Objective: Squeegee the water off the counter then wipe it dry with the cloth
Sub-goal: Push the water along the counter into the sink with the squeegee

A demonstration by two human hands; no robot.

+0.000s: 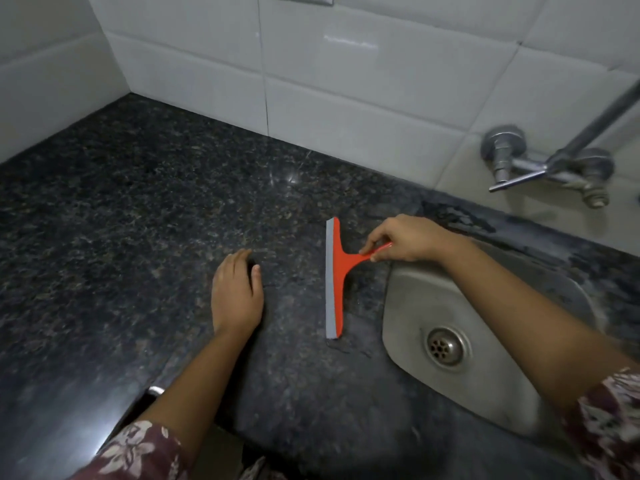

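An orange squeegee with a grey rubber blade lies blade-down on the dark speckled granite counter, just left of the sink. My right hand grips its thin orange handle, fingers pinched around it. My left hand rests flat on the counter to the left of the blade, fingers together, holding nothing. A faint wet smear shows on the counter near the blade's lower end. No cloth is in view.
A steel sink with a round drain sits at the right. A chrome wall tap hangs above it. White wall tiles bound the counter at the back and left; the counter's front edge runs lower left.
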